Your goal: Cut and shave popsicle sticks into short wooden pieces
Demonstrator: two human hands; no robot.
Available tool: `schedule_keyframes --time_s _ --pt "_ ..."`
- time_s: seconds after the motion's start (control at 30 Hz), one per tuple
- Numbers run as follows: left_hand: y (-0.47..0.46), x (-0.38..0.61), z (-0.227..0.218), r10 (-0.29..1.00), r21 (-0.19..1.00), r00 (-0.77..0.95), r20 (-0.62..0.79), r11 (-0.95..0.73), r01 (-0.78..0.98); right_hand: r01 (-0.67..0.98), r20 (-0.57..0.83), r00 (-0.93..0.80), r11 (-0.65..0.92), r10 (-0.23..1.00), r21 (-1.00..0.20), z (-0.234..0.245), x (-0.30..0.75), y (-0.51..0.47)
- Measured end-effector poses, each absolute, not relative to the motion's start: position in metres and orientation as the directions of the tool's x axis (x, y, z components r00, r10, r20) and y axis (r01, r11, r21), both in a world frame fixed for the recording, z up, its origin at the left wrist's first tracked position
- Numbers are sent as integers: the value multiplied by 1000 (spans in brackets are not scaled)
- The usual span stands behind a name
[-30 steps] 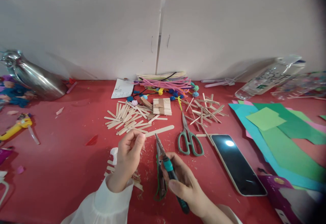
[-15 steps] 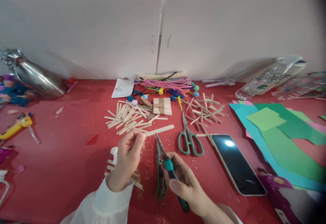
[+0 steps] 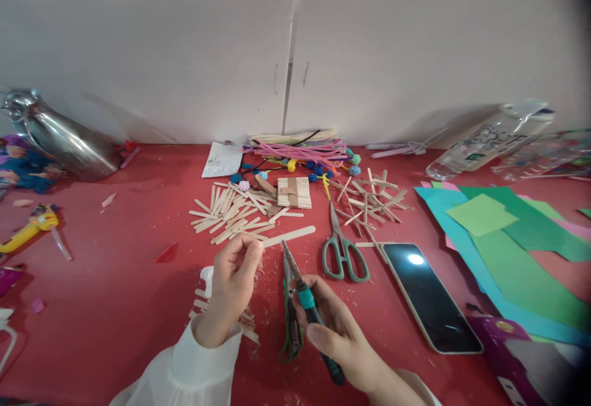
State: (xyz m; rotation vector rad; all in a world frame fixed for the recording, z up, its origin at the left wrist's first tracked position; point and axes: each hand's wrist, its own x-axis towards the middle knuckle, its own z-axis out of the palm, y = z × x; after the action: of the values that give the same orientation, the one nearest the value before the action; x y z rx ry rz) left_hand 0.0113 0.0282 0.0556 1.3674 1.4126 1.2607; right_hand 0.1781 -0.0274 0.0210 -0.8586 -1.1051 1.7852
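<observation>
Between the thumb and fingers of my left hand [image 3: 237, 270] is one end of a wooden craft stick [image 3: 293, 235]. The stick points right, its rounded far end free. My right hand [image 3: 335, 326] is closed around a tool with a teal-and-black handle [image 3: 311, 313]. Its narrow, pointed grey metal end reaches up close beneath the stick; I cannot tell whether they touch. A dark, metal-bodied tool edged in green [image 3: 292, 332] lies on the table just left of my right hand. Grey-green scissors [image 3: 341, 249] lie beyond that hand.
Loose craft sticks [image 3: 226, 209], a taped stick bundle [image 3: 300, 192] and split sticks [image 3: 369, 203] lie ahead on the red table [image 3: 124, 283]. A phone [image 3: 429, 298] and coloured paper [image 3: 508, 258] lie right. A metal flask [image 3: 69, 138] and a clear bottle [image 3: 489, 138] stand near the white panels.
</observation>
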Motion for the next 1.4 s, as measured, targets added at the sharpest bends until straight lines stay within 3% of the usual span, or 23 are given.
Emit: schedule_keyframes --time_s 0.27,0.4,0.57,1.0,1.23,1.4 --pt "29 11 55 991 988 -93 92 -79 133 -294 -117 -417 -255 901 -921 22 179 -28" --pt "28 15 52 993 1000 116 27 -28 7 -303 -107 -410 -246 906 -921 21 179 -28" --pt "19 23 47 934 998 355 -53 38 48 -275 -62 -408 -187 911 -943 21 176 -26" --pt "19 29 50 960 999 276 -36 23 48 -170 -172 -335 -239 926 -956 12 169 -25" --pt "19 27 49 963 997 271 13 -31 64 203 -122 -195 -82 973 -976 16 164 -28" --pt "31 13 51 981 995 172 94 -85 -58 305 -102 -162 -49 981 -951 17 168 -25"
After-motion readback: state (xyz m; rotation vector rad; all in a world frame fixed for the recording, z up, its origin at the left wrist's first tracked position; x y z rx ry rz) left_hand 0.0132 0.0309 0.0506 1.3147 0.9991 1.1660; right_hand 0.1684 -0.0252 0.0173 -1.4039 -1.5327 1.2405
